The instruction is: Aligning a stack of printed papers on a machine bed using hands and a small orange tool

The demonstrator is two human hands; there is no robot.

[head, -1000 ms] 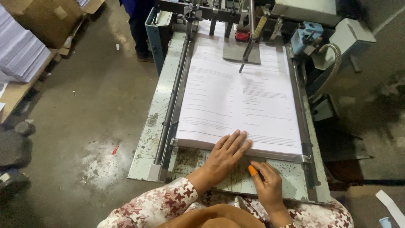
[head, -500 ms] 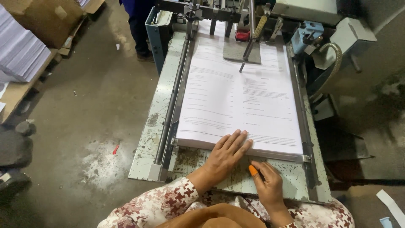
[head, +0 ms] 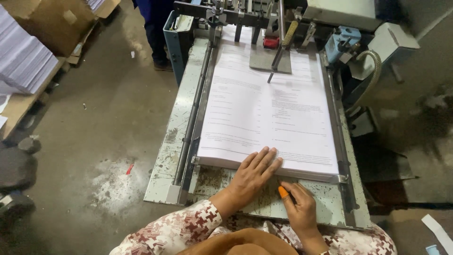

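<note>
A thick stack of printed white sheets [head: 264, 113] lies on the worn metal feed table [head: 177, 127] of a machine. My left hand [head: 252, 177] rests flat, fingers spread, on the stack's near edge. My right hand [head: 299, 210] sits just below that edge on the table, its fingers curled, with an orange rubber fingertip cover [head: 283, 191] on one finger touching the bottom of the stack. Both sleeves have a red and white pattern.
The machine's feeder head [head: 264, 28] with rods and a red part stands at the stack's far end. A hose and blue fitting [head: 349, 42] are at the right. A person's legs [head: 158, 33] stand by the far left corner. Paper stacks [head: 21, 56] and cardboard sit at left.
</note>
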